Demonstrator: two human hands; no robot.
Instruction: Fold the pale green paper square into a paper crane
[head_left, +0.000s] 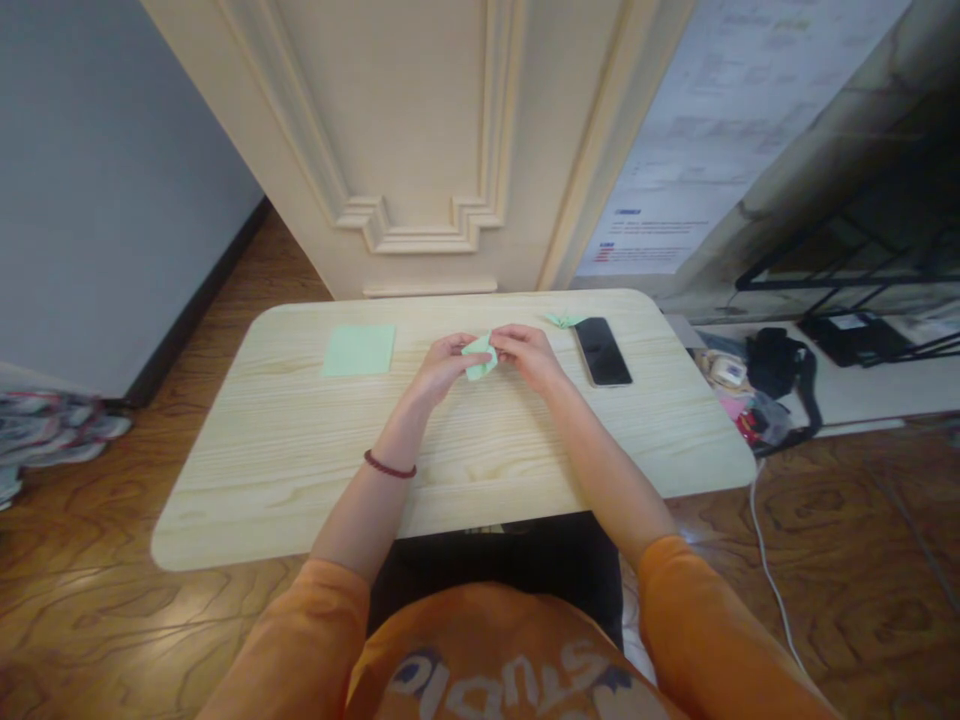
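A folded piece of pale green paper [480, 358] sat between the two hands, held just above the tabletop near the middle of the far half of the table. Its lower end pointed down toward the person, and its upper corner rose between the fingertips. The left hand [446, 366] pinched it from the left side, and the right hand [525, 356] gripped it from the upper right, so the hands were close together and clamped on the paper from both sides. Both forearms angled inward from the near table edge, with the wrists raised and the orange sleeves [300, 640] pushed back toward the elbows. A dark red beaded bracelet [390, 465] circled the left wrist.

To the left of the hands, a flat square sheet of the same green paper [358, 350] lay on the light wood-grain table [247, 480]. Beyond the right hand, a small folded green paper piece [564, 320] lay near the far edge, just touching a black smartphone [603, 351], which lay face up. Past the table stood a cream panelled door [405, 130], and a white cable [765, 570] ran across the wooden floor [150, 620] on the right.
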